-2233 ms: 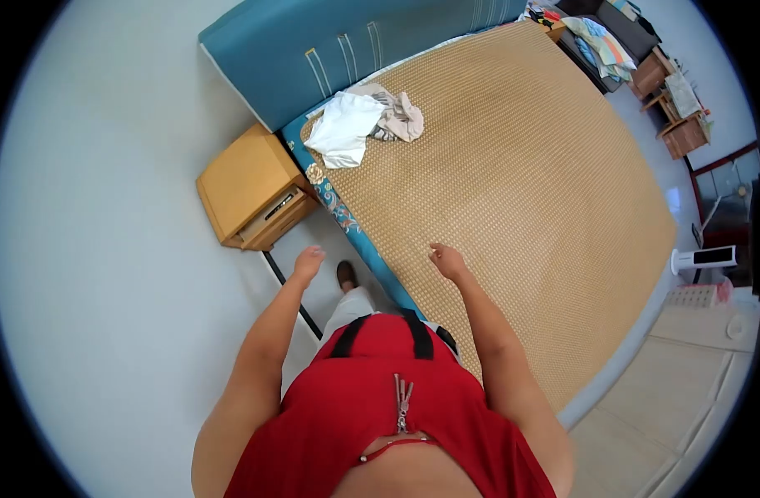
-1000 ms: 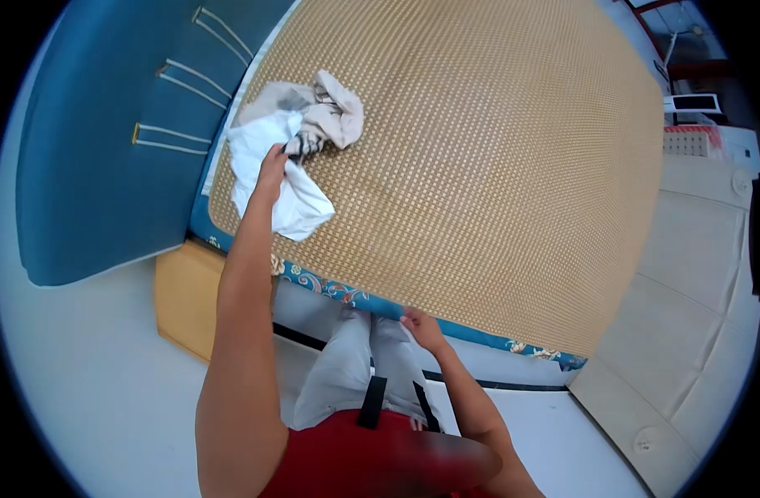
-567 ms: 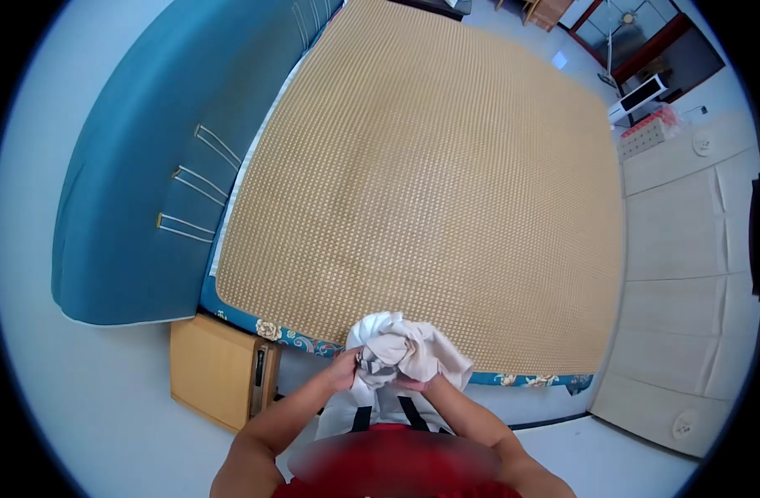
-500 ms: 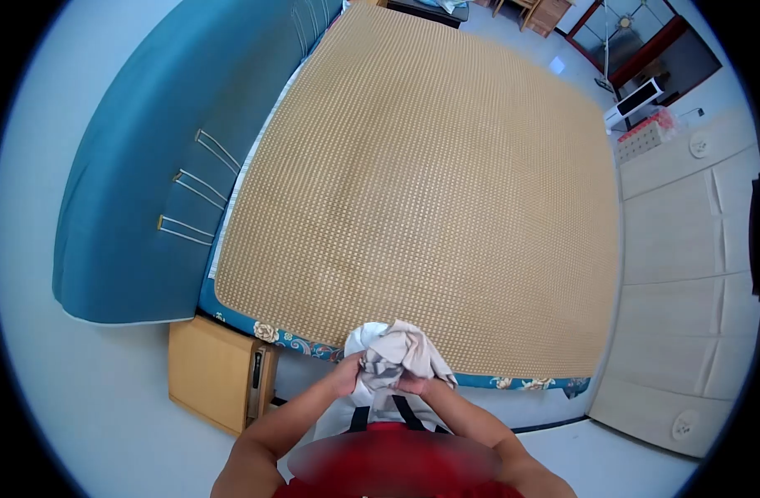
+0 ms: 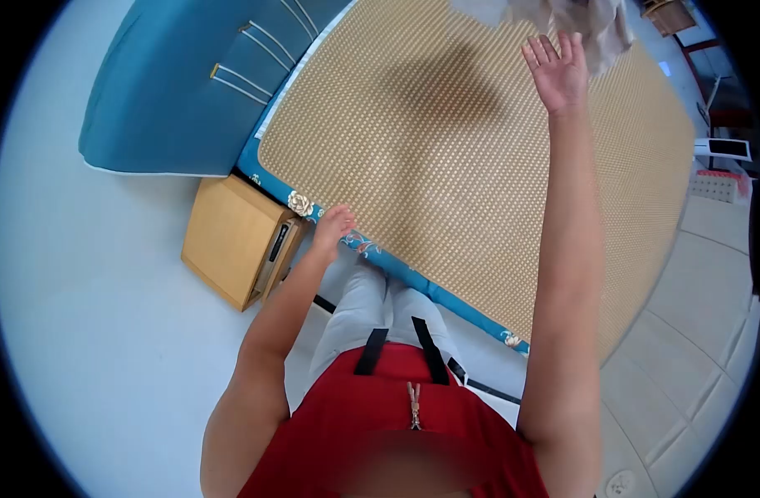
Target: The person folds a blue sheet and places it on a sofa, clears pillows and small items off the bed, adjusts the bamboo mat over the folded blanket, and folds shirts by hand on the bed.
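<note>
My right hand (image 5: 558,79) reaches far out over the bed, open, its fingers spread and holding nothing. Just beyond its fingertips is a loose beige and whitish cloth (image 5: 604,37), partly cut off by the top of the view; it appears to be in the air, apart from the hand. What kind of cloth it is, I cannot make out. My left hand (image 5: 337,226) is above the near edge of the bed, empty, with its fingers loosely extended. Beneath both hands lies the bed's tan woven mat (image 5: 471,191), a dark shadow on it.
A blue padded headboard (image 5: 172,91) rises at the left. Below it stands a wooden nightstand (image 5: 231,236), close to the bed's blue floral edge (image 5: 405,270). Pale cabinets (image 5: 687,315) line the right side. A white upright appliance (image 5: 723,148) stands at far right.
Both hands have let go of the bundled cloth, which has flown forward over the bed. My right arm has stretched forward and right; my left hand has moved up and left. The view has shifted.
</note>
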{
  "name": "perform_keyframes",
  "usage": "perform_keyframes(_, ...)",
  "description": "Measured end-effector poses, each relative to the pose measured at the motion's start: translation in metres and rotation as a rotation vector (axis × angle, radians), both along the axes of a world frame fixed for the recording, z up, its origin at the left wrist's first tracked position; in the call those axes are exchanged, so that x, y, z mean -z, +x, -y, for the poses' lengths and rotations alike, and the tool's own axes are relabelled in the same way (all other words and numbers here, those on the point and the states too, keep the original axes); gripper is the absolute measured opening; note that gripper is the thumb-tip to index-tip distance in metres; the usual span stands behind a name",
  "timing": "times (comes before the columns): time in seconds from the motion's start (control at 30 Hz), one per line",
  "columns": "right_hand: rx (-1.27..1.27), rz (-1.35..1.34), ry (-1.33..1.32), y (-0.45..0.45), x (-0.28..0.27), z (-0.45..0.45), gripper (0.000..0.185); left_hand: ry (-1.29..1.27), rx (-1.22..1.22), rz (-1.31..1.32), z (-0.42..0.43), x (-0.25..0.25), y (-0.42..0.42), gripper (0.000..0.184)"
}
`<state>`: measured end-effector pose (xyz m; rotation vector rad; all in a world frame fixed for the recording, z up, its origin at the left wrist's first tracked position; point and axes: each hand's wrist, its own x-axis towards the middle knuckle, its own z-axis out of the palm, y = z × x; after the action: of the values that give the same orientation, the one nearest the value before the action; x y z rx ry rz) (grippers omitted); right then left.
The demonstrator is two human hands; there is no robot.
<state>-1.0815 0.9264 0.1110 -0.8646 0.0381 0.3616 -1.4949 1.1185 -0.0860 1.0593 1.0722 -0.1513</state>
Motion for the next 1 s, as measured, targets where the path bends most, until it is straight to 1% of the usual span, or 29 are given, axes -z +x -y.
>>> perform_keyframes(0.03,-0.031,0.003,-0.094,-0.001,0.015,-0.005,0.042,-0.022,-0.041,-0.025,-0.008,0.019,-0.015,0.036)
perform_keyframes(0.1,-0.217,0.019,-0.319,-0.038,0.06,-0.007,0.033,-0.023,-0.118,-0.089,-0.025,0.053,-0.039,0.036)
perform_keyframes(0.13,-0.313,0.028,-0.428,-0.061,0.09,-0.003,0.029,-0.003,-0.14,-0.131,-0.036,0.068,-0.048,0.035)
perform_keyframes(0.17,-0.443,0.071,-0.563,-0.088,0.135,0.01,0.021,0.016,-0.159,-0.177,-0.048,0.079,-0.054,0.035)
perform_keyframes(0.2,-0.484,-0.029,-0.682,-0.125,0.165,0.021,0.022,0.035,-0.166,-0.225,-0.06,0.083,-0.055,0.033)
perform_keyframes(0.23,-0.515,-0.197,-0.75,-0.163,0.202,0.039,0.022,0.096,-0.161,-0.252,-0.076,0.099,-0.058,0.026)
perform_keyframes(0.27,-0.518,-0.396,-0.704,-0.2,0.248,0.064,0.02,0.158,-0.152,-0.281,-0.096,0.122,-0.063,0.02)
perform_keyframes(0.3,-0.512,-0.52,-0.738,-0.241,0.289,0.096,0.02,0.215,-0.024,-0.311,-0.127,0.162,-0.076,0.023)
perform_keyframes(0.33,-0.468,-0.577,-0.906,-0.284,0.326,0.125,0.026,0.293,0.029,-0.315,-0.154,0.186,-0.081,0.028)
perform_keyframes(0.37,-0.497,-0.478,-1.302,-0.322,0.343,0.142,0.039,0.373,0.081,-0.321,-0.181,0.209,-0.084,0.034)
perform_keyframes(0.4,-0.588,-0.394,-1.425,-0.361,0.377,0.176,0.053,0.476,0.057,-0.303,-0.193,0.213,-0.083,0.044)
perform_keyframes(0.47,-0.199,-0.817,-1.28,-0.409,0.377,0.186,0.056,0.391,-0.108,-0.421,-0.19,0.138,-0.024,0.053)
perform_keyframes(0.5,0.009,-1.007,-1.187,-0.426,0.376,0.185,0.057,0.424,0.088,-0.377,-0.219,0.156,-0.029,0.056)
perform_keyframes(0.53,0.096,-1.117,-1.096,-0.44,0.382,0.187,0.056,0.457,0.28,-0.324,-0.249,0.175,-0.032,0.06)
perform_keyframes(0.6,0.265,-1.323,-0.894,-0.462,0.4,0.185,0.055,0.57,0.232,-0.482,-0.262,0.182,-0.018,0.063)
perform_keyframes(0.63,0.342,-1.365,-0.832,-0.466,0.407,0.181,0.051,0.633,0.203,-0.556,-0.269,0.18,-0.011,0.065)
perform_keyframes(0.7,0.486,-1.436,-0.695,-0.465,0.423,0.167,0.044,0.537,0.069,-0.526,-0.282,0.182,-0.002,0.071)
perform_keyframes(0.73,0.502,-1.382,-0.672,-0.47,0.428,0.159,0.04,0.485,0.01,-0.511,-0.292,0.187,0.002,0.075)
perform_keyframes(0.8,0.518,-1.264,-0.636,-0.471,0.433,0.168,0.034,0.458,-0.174,-0.517,-0.304,0.201,0.001,0.066)
perform_keyframes(0.83,0.487,-1.254,-0.655,-0.47,0.438,0.17,0.032,0.444,-0.269,-0.519,-0.311,0.207,-0.002,0.062)
perform_keyframes(0.9,0.421,-1.24,-0.696,-0.469,0.438,0.167,0.029,0.338,-0.299,-0.542,-0.325,0.212,-0.006,0.049)
perform_keyframes(0.93,0.388,-1.249,-0.705,-0.467,0.443,0.165,0.023,0.288,-0.316,-0.55,-0.329,0.215,-0.01,0.043)
perform_keyframes(1.0,0.33,-1.281,-0.546,-0.466,0.44,0.156,0.02,0.113,-0.408,-0.303,-0.325,0.208,-0.009,0.033)
